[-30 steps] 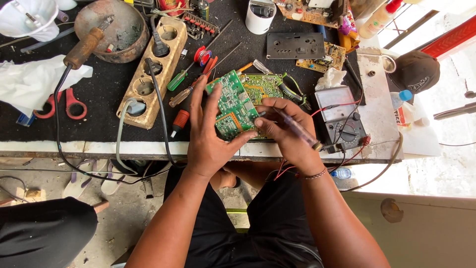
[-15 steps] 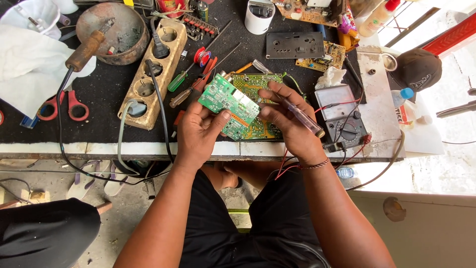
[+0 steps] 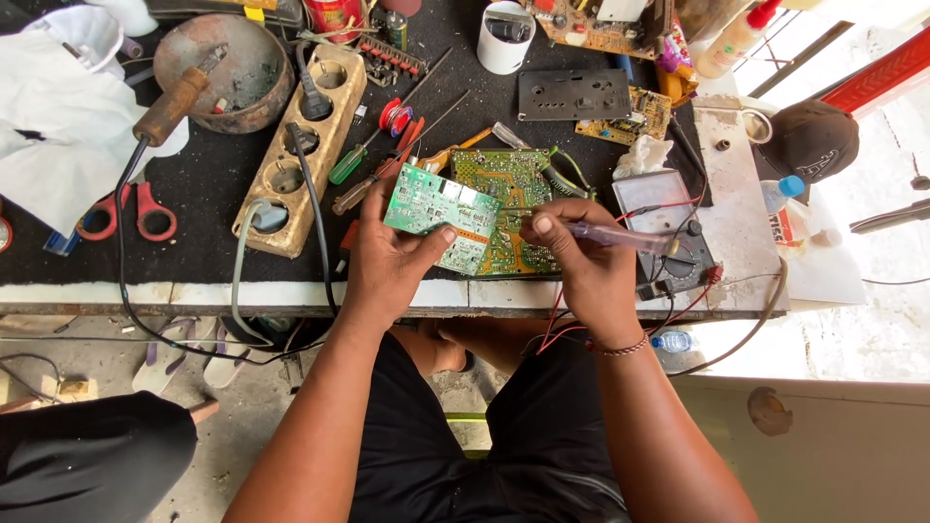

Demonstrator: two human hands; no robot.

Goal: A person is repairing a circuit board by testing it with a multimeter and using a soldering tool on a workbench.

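- Here the left hand (image 3: 392, 266) is clamped on a small green circuit board (image 3: 441, 213), thumb on its face, holding it tilted just above the front edge of the worktop (image 3: 194, 208).
- The right hand (image 3: 581, 261) is closed around a clear-handled probe (image 3: 620, 235), whose tip touches that board.
- A larger green circuit board (image 3: 513, 194) lies just behind the small one.
- A multimeter (image 3: 668, 208) sits right of the larger board.
- A wooden power strip (image 3: 295, 145) lies left of it, beside screwdrivers (image 3: 373, 160).
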